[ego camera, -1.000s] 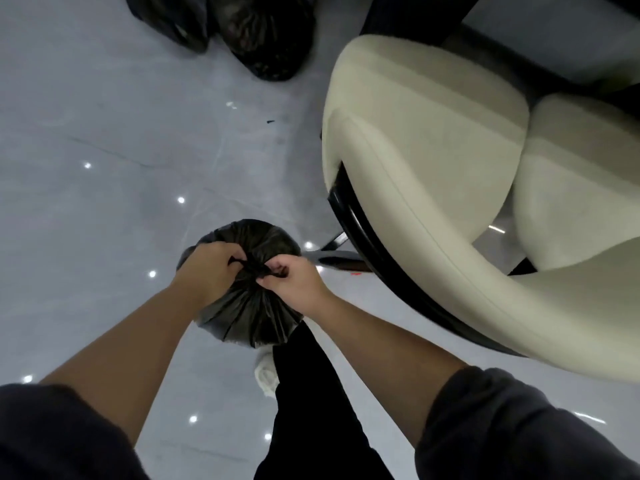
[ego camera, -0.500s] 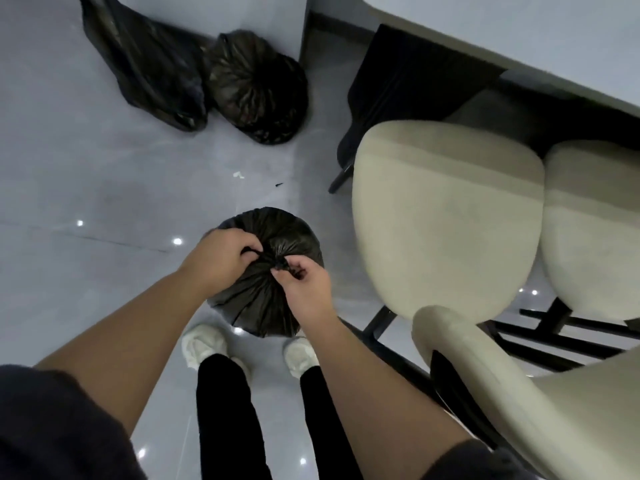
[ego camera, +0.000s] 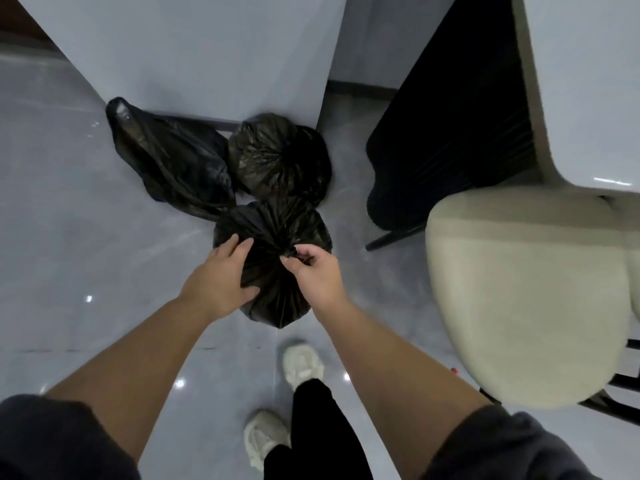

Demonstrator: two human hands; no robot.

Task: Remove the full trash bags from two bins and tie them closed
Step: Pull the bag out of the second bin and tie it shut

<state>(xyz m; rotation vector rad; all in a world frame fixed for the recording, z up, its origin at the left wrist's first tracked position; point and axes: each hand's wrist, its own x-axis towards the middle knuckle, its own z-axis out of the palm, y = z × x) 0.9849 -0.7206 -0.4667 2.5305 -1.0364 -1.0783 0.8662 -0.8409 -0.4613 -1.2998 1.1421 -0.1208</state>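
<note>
Bag (ego camera: 277,296) brought near floor bags (ego camera: 280,157).
Left hand (ego camera: 218,282) flat on it; right hand (ego camera: 317,277) pinched knot (ego camera: 290,252); firm tightening advised.

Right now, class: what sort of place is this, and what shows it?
Probably an indoor dining or meeting area: a cream cushioned chair stands beside a white table on a glossy grey floor.

Trash bag (ego camera: 277,230) is showing thin, wrinkled, semi-glossy black plastic, floor (ego camera: 69,237) is gleaming as smooth polished grey tile, chair (ego camera: 519,289) is showing matt cream cloth.
</note>
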